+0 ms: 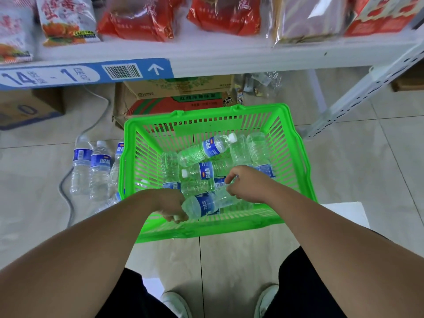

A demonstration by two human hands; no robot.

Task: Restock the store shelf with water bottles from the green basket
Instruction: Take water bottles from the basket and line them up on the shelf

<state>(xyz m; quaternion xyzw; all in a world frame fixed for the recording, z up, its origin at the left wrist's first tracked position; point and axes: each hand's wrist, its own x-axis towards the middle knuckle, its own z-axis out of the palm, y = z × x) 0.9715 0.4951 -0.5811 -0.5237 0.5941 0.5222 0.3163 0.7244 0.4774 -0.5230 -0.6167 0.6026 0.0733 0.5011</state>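
The left hand (171,206) is closed around the cap end of a water bottle (207,204) lying low at the near side of the green basket (296,143), while the right hand (243,184) curls its fingers onto the same bottle's other end, so both hands grip one bottle. Around it, several more bottles (206,149) lie loose on the basket floor, some crossing each other. Just left of the basket, on the tiled floor (358,171), a few standing bottles (91,166) are grouped beneath the white shelf (229,58), which carries snack packets (135,19) but no water that I can see. Judging by this, restocking is partly under way: a handful are out of the basket, and at least five remain inside.
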